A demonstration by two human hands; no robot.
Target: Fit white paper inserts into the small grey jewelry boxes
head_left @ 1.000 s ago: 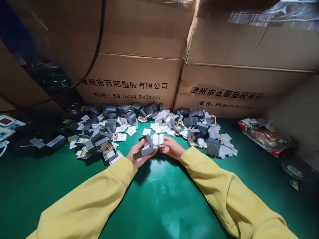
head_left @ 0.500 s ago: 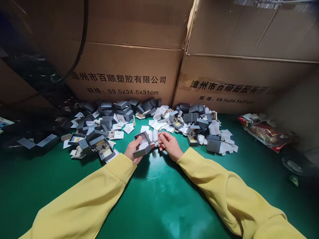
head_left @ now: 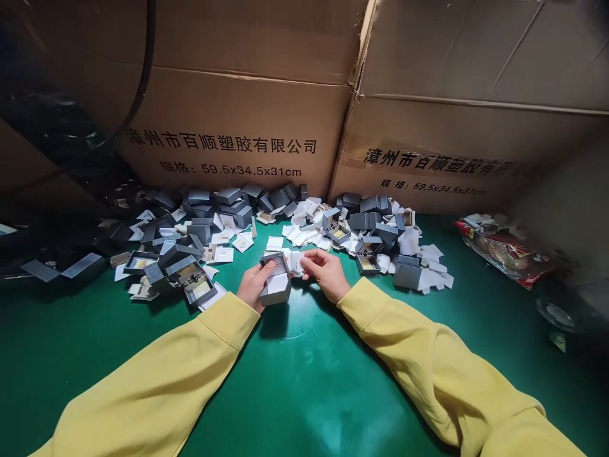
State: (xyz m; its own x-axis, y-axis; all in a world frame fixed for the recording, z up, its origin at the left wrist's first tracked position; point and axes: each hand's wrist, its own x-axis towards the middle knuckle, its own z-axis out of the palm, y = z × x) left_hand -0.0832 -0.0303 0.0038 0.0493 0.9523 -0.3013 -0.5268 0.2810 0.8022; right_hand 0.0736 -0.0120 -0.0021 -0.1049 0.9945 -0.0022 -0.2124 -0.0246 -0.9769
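Observation:
My left hand [head_left: 252,287] grips a small grey hinged gift box [head_left: 276,293], its lid up and a white lining showing inside. The thumb rests on the lid's inner face. Just right of the box, my right hand [head_left: 326,273] pinches a small white padded insert [head_left: 297,263] between thumb and fingertips. Several dark grey boxes [head_left: 233,197], some open, lie heaped with white card pieces [head_left: 223,254] beyond my left hand. Behind my right hand is a second heap of grey boxes [head_left: 368,222] and white inserts [head_left: 431,279].
Two large printed cardboard cartons [head_left: 228,114] stand behind the heaps on the green tabletop [head_left: 304,393]. A red plastic package [head_left: 507,251] lies at the right, near a dark round object [head_left: 559,315]. A black cable [head_left: 145,76] hangs at the upper left.
My left hand has turned the gift box more upright, so its lining faces me. The white insert in my right hand now shows more plainly beside the box.

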